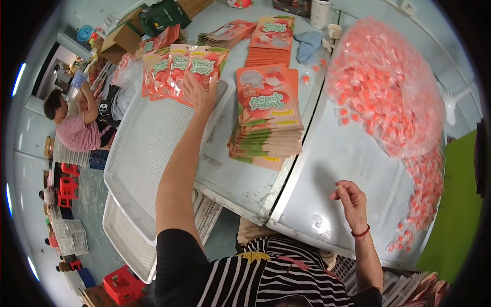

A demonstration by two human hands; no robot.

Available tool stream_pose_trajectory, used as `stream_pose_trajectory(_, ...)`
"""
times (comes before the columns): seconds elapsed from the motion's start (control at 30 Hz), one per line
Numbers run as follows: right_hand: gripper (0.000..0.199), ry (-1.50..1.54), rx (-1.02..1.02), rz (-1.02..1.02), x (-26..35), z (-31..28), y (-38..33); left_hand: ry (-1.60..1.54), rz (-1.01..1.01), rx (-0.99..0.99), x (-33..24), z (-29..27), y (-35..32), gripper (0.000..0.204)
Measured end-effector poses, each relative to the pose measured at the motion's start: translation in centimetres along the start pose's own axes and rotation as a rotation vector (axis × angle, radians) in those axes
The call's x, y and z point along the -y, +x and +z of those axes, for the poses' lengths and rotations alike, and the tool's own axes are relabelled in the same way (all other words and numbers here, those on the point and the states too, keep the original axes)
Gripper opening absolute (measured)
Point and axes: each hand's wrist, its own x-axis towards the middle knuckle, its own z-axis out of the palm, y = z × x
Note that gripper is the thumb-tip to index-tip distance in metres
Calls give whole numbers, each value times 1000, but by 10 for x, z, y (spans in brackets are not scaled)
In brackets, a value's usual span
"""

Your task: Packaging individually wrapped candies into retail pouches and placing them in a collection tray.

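Observation:
My left hand [200, 95] reaches far left, its fingers closed on the lower edge of a red and pink candy pouch [205, 64]. That pouch lies at the right end of a row of overlapping pouches [162, 71] above the white mesh tray. Over the right-hand table my right hand [352, 203] hovers with its fingers curled together; nothing shows in them. A fanned stack of flat pouches [267, 105] lies between the two hands. At the far right, small red wrapped candies [424, 187] spill from a large clear pink bag [386, 87].
Another pouch stack [271, 38] stands behind, near a blue cloth [308, 47] and a white cup [335, 31]. A white mesh tray [148, 133] sits at left above a second tray [125, 233]. A seam divides the tables. Another person [79, 125] works at far left, near red stools [68, 185].

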Motion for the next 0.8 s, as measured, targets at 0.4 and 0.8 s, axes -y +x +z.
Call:
stream_pose_trajectory(0.4,19,61,-88,29,-26,-17,-51,-210,704,714,-112,-25,-87,28)
stream_pose_trajectory(0.8,18,-6,60,19,-45,15,-52,-39,651,606,-154,-59,-73,16)
